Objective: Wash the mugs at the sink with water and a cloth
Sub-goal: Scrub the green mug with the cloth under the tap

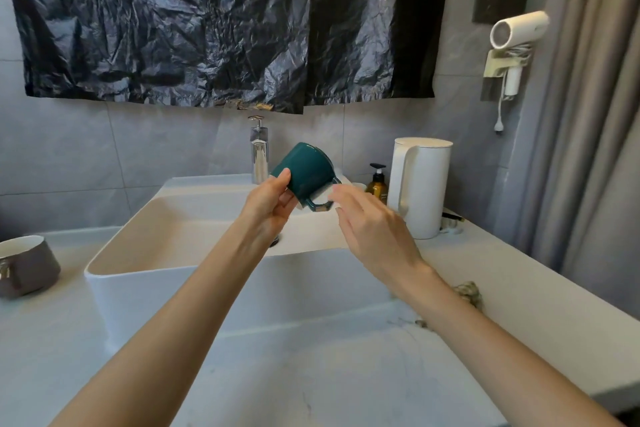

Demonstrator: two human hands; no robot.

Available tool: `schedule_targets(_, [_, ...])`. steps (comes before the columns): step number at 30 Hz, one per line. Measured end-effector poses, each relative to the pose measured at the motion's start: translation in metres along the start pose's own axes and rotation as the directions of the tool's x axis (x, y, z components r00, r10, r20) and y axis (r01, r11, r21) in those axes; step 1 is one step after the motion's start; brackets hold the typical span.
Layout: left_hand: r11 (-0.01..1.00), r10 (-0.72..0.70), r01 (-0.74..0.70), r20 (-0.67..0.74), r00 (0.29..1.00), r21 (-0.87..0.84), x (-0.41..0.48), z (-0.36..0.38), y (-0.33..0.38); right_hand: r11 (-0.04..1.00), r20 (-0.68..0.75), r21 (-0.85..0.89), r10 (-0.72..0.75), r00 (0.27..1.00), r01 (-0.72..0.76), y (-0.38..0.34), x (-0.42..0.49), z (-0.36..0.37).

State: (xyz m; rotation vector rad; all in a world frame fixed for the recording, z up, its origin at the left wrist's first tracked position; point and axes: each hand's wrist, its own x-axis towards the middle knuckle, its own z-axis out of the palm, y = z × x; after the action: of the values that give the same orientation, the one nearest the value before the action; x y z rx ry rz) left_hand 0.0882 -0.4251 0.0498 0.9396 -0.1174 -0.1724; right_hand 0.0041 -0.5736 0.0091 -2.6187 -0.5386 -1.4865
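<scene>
a glossy dark green mug [306, 168] hangs tilted, base up, over the smooth white rectangular sink [104, 265], its rim pinched by the left hand [272, 206]; the right hand [374, 229] spreads loose, straight fingers beside the squared handle [316, 206], contact unclear; a crumpled cloth [468, 291] lies half hidden behind that forearm; a grey mug [29, 263] is cut off at left

A single wide-angle view from the person's head looks forward and down over a white table [311, 385] and sink [145, 253], facing a grey tiled wall [69, 156]. Both forearms enter from the bottom edge. The left hand [273, 204], holding a green mug [306, 172], and the right hand [374, 229] sit near the centre, close to the lens.
</scene>
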Motion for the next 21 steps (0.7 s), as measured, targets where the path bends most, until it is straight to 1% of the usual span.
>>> schedule_targets(1, [1.0,0.002,-0.002,0.008,1.0,-0.011,0.002,-0.001,-0.001,0.997,-0.006,0.023,0.075,0.997,-0.075,0.002,-0.003,-0.01])
schedule_targets(3, [0.999,0.0,0.001,0.014,1.0,-0.033,0.005,-0.004,-0.002,0.961,0.061,0.02,0.273,0.96,-0.274,0.012,-0.016,-0.027])
schedule_targets(4, [0.999,-0.004,0.005,0.018,1.0,-0.042,0.005,-0.006,-0.003,0.93,0.107,-0.008,0.365,0.925,-0.367,0.02,-0.026,-0.032])
schedule_targets(6, [0.999,-0.019,0.02,0.019,1.0,-0.042,0.008,-0.009,-0.004,0.854,0.213,-0.116,0.521,0.827,-0.508,0.036,-0.047,-0.041])
schedule_targets(7, [0.999,-0.028,0.029,0.016,0.999,-0.039,0.009,-0.011,-0.006,0.815,0.295,-0.197,0.579,0.76,-0.545,0.044,-0.059,-0.043])
schedule_targets(8, [0.998,-0.038,0.039,0.014,0.999,-0.039,0.011,-0.013,-0.007,0.779,0.406,-0.281,0.626,0.666,-0.561,0.05,-0.071,-0.043])
schedule_targets(10, [0.997,-0.057,0.057,0.005,0.998,-0.055,0.014,-0.018,-0.009,0.735,0.622,-0.422,0.661,0.421,-0.53,0.061,-0.093,-0.041])
schedule_targets(11, [0.995,-0.065,0.065,0.002,0.998,-0.069,0.015,-0.021,-0.009,0.732,0.675,-0.468,0.658,0.335,-0.495,0.067,-0.104,-0.037])
schedule_targets(12, [0.994,-0.074,0.074,-0.001,0.997,-0.082,0.016,-0.024,-0.01,0.733,0.691,-0.493,0.657,0.301,-0.468,0.071,-0.114,-0.032])
schedule_targets(13, [0.992,-0.089,0.088,-0.003,0.996,-0.085,0.016,-0.026,-0.011,0.736,0.686,-0.502,0.658,0.309,-0.454,0.074,-0.123,-0.028])
schedule_targets(15, [0.991,-0.112,0.112,0.006,0.994,-0.077,0.016,-0.03,-0.012,0.75,0.655,-0.494,0.654,0.379,-0.44,0.078,-0.136,-0.019])
schedule_targets(16, [0.991,-0.115,0.116,0.014,0.993,-0.071,0.015,-0.032,-0.012,0.761,0.653,-0.485,0.643,0.401,-0.431,0.078,-0.139,-0.015])
schedule_targets(18, [0.992,-0.121,0.121,0.01,0.993,-0.045,0.014,-0.035,-0.011,0.783,0.669,-0.449,0.614,0.418,-0.431,0.073,-0.135,-0.015])
schedule_targets(19, [0.993,-0.116,0.116,0.004,0.993,-0.029,0.014,-0.036,-0.01,0.786,0.665,-0.413,0.606,0.437,-0.46,0.068,-0.127,-0.018])
schedule_targets(20, [0.994,-0.109,0.109,0.002,0.994,-0.015,0.015,-0.038,-0.009,0.782,0.644,-0.342,0.599,0.476,-0.52,0.06,-0.116,-0.024])
schedule_targets(21, [0.995,-0.099,0.099,0.005,0.995,0.006,0.017,-0.04,-0.007,0.769,0.615,-0.232,0.59,0.523,-0.596,0.052,-0.102,-0.031])
